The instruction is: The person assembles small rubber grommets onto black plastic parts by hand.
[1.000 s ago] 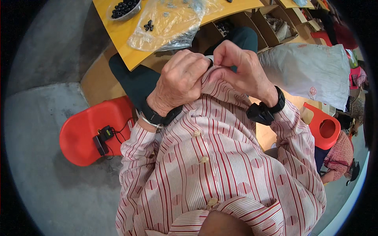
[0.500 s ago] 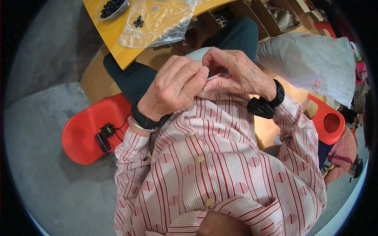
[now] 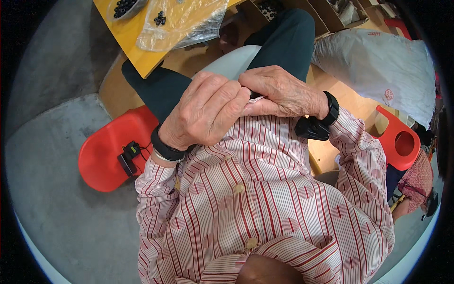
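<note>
Plainly, your two hands meet in front of your lap, almost fingertip to fingertip. Your left hand (image 3: 203,111) has its back up, knuckles bent, tips gathered at a small dark piece (image 3: 254,95) between the hands; its thumb is hidden, so how firmly it grips, or what, you cannot tell. Your right hand (image 3: 286,92) is pinched down, thumb below and bent forefinger above, with a thin pale edge of your striped shirt (image 3: 236,175) between them. The dark piece sits right by that pinch, mostly covered, shape unreadable.

Below both hands the cloth runs in soft creases: cream ground, red stripes, rounded patches, and pale, round buttons (image 3: 239,188). Black bands circle both wrists; a chunky black block (image 3: 311,128) hangs under the right one.

Beyond your left hand: a smooth yellow tabletop (image 3: 124,35), a crinkled clear plastic sheet (image 3: 184,28) over its corner, small glossy black pieces (image 3: 160,19) clustered on that. Lower left of the same hand, a moulded red seat (image 3: 99,158) carries a boxy black device (image 3: 127,164) with cable. Beyond your right hand, to its right, slumps a bulging whitish sack (image 3: 373,71), its skin wrinkled.
</note>
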A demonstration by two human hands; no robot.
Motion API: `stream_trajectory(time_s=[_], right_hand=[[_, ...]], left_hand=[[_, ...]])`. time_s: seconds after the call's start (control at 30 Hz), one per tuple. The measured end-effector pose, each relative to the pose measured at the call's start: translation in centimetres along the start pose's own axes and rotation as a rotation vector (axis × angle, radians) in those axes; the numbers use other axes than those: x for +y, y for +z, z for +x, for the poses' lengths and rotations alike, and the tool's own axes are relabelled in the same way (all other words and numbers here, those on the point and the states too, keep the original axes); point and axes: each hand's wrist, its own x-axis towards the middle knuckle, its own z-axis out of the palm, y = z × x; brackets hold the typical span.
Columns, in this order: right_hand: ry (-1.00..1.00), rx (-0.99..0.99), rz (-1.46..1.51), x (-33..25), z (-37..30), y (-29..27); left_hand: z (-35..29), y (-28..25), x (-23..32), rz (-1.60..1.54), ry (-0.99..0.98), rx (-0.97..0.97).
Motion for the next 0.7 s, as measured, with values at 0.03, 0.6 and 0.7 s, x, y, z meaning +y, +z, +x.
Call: stream_trajectory(time_s=[0.03, 0.6, 0.7], right_hand=[[0.009, 0.013, 0.027, 0.0, -0.1, 0.1], [-0.162, 0.112, -0.026, 0.2, 0.3, 1.7], [-0.215, 0.130, -0.017, 0.8, 0.2, 2.1]], left_hand=[[0.0, -0.1, 0.0, -0.002, -0.002, -0.003], [-1.1, -0.5, -0.1, -0.137, -0.191, 0.152], [-0.7, -0.7, -0.4, -0.165, -0.147, 0.104]])
